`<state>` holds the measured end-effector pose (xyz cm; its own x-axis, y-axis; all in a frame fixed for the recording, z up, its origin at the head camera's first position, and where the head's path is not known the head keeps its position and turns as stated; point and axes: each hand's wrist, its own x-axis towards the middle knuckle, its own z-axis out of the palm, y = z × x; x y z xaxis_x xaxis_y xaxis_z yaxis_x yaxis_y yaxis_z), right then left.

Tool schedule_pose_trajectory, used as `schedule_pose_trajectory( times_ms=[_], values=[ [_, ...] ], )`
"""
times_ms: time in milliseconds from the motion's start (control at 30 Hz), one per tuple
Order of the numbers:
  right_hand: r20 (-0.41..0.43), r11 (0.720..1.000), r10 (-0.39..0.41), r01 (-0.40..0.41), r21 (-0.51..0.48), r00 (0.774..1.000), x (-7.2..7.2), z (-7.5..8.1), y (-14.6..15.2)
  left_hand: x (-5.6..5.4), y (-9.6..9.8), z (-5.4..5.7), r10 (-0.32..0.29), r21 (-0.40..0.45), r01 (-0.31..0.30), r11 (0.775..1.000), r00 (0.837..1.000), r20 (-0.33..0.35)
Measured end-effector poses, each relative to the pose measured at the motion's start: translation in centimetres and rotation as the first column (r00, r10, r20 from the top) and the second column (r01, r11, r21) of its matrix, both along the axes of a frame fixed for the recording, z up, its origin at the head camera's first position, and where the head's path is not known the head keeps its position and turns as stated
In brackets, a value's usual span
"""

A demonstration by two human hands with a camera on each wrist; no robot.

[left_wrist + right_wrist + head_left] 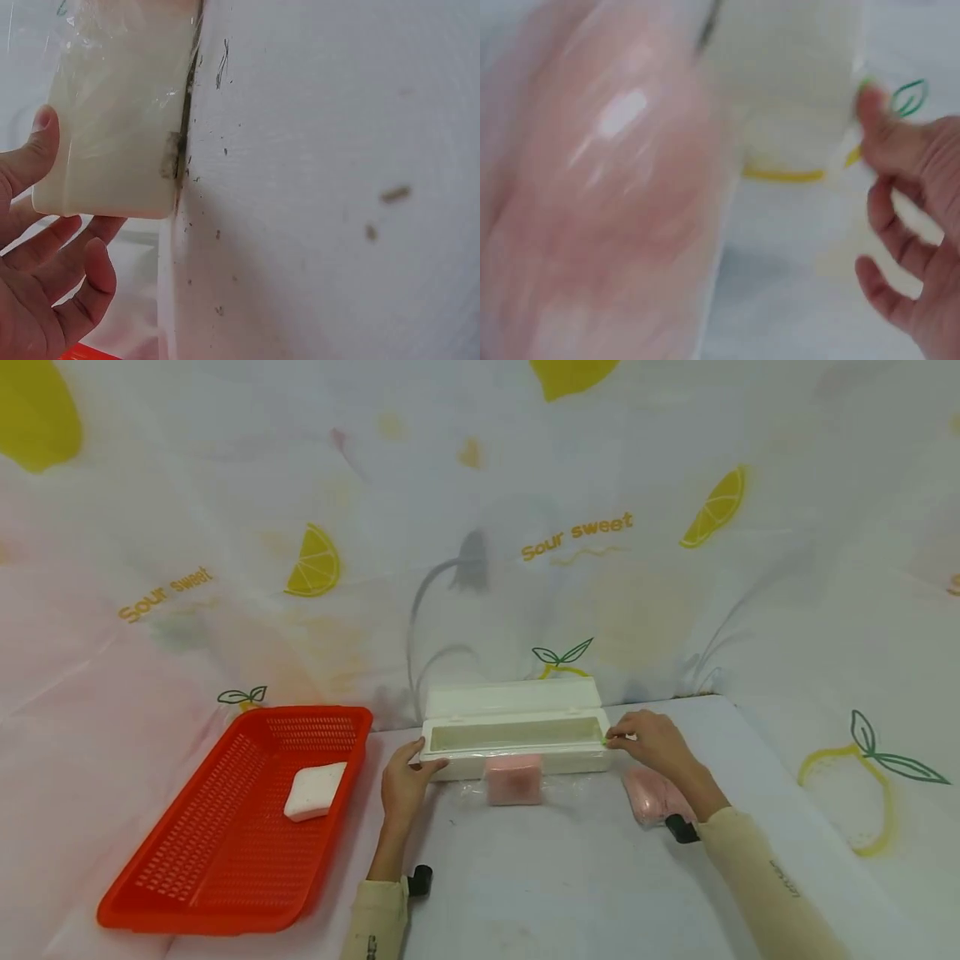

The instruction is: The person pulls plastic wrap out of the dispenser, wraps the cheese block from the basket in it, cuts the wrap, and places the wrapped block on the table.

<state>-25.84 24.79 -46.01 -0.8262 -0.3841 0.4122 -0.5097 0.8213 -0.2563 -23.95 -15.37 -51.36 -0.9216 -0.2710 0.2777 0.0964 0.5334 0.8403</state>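
Note:
A long white box (457, 768) stands near the back wall, its flat lid (513, 697) raised behind the opening. My left hand (403, 783) holds the box's left end, thumb on the front and fingers around the end. At the right end, my right hand (654, 743) pinches a small green piece (866, 84) by the rim between thumb and forefinger; its exact kind is unclear. Clear film hangs over the box front. Against it lies a pink block (513, 781) wrapped in clear film. Below my right hand sits another pink bundle (648, 793) in clear plastic.
To the left stands a red perforated basket (255, 852) with a white rounded block (315, 791) inside. A white cover lies over the table (555, 893). Behind it rises a lemon-printed sheet (480, 485). A dark wrist camera (420, 881) sits on my left wrist.

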Motion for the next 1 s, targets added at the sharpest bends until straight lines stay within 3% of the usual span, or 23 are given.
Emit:
schedule_pose_trajectory(
  times_ms=[67, 200, 333, 400, 500, 567, 600, 667, 833, 900, 1000],
  values=[
    [0.028, 1.0, 0.011, -0.012, 0.01, 1.0, 0.0, 0.1, 0.0, 0.1, -0.3, 0.3, -0.001, -0.039, 0.001, 0.999, 1.0, -0.005],
    [0.057, 0.998, -0.046, 0.043, 0.049, 0.997, 0.8, 0.4, -1.1, 0.3, 0.1, 1.0, -0.023, -0.204, 0.015, 0.979, 0.999, -0.034],
    [-0.042, 0.999, 0.033, -0.032, 0.013, 0.999, 1.4, -0.3, -1.6, 0.5, 0.6, 0.8, -0.062, -0.34, 0.002, 0.941, 0.984, -0.165],
    [-0.125, 0.998, 0.066, -0.067, -0.003, 0.99, 1.4, -1.0, -1.8, 0.4, 0.7, 0.6, -0.104, -0.369, -0.004, 0.93, 0.957, -0.272],
    [-0.249, 0.995, 0.074, -0.088, -0.044, 0.966, 1.2, -2.2, -2.0, 0.2, 0.7, 0.7, -0.179, -0.407, -0.006, 0.913, 0.893, -0.413],
    [-0.312, 0.991, 0.059, -0.094, -0.098, 0.948, 1.2, -3.0, -2.1, 0.1, 0.7, 0.8, -0.214, -0.424, 0.0, 0.906, 0.863, -0.458],
    [-0.337, 0.987, 0.052, -0.1, -0.127, 0.94, 1.2, -3.3, -2.2, 0.2, 0.7, 0.9, -0.226, -0.43, 0.005, 0.903, 0.857, -0.464],
    [-0.367, 0.977, 0.043, -0.116, -0.179, 0.929, 1.2, -3.9, -2.3, 0.3, 0.8, 0.9, -0.23, -0.438, 0.019, 0.899, 0.87, -0.435],
    [-0.385, 0.967, 0.046, -0.138, -0.214, 0.922, 1.2, -4.6, -2.8, 0.7, 0.8, 1.1, -0.206, -0.39, 0.094, 0.916, 0.945, -0.256],
    [-0.347, 0.967, 0.049, -0.131, -0.217, 0.937, 1.4, -4.5, -3.0, 1.0, 0.8, 1.3, -0.221, -0.364, 0.144, 0.92, 0.958, -0.18],
    [-0.215, 0.965, 0.068, -0.119, -0.233, 0.974, 2.0, -4.2, -3.3, 1.6, 0.8, 1.6, -0.268, -0.292, 0.236, 0.927, 0.961, -0.075]
  ],
)
